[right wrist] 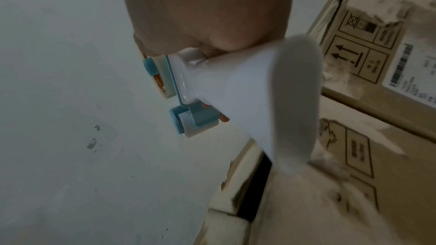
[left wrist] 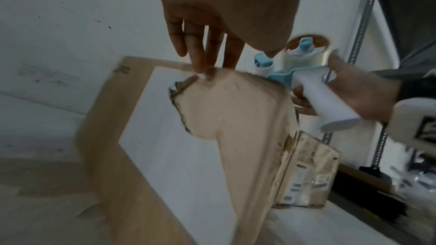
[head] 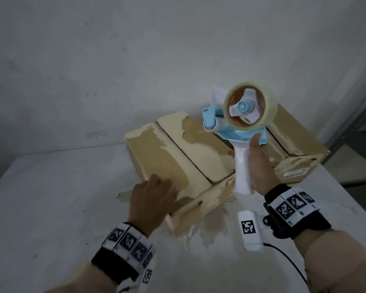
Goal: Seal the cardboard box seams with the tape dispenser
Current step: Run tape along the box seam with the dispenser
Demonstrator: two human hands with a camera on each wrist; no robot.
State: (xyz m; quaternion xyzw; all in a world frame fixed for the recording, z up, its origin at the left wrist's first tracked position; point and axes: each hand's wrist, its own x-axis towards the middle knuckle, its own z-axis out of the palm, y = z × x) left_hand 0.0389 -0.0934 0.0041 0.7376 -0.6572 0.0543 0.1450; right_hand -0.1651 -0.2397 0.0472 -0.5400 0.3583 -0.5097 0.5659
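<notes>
- Cardboard boxes, two: near box (head: pixel 178 157), brown, skin torn to pale patches, flaps shut over a dark centre seam; second box (head: pixel 294 144) at 2 o'clock, with a printed label.
- Tape dispenser (head: pixel 239 125), one: white plastic handle, blue frame, clear tape roll; held above the gap between the boxes.
- Right hand (head: pixel 260 166): wrapped round the handle.
- Left hand (head: pixel 152 199): fingers straight, pressing the near box's front edge, at 7 o'clock from the dispenser.
- Table (head: pixel 51 208): white, matte.

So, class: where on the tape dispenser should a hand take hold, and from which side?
Grip the tape dispenser by its white handle, from the end opposite the roller. The long, narrow handle suits curled fingers, as the right hand shows, leaving the roller free.
</notes>
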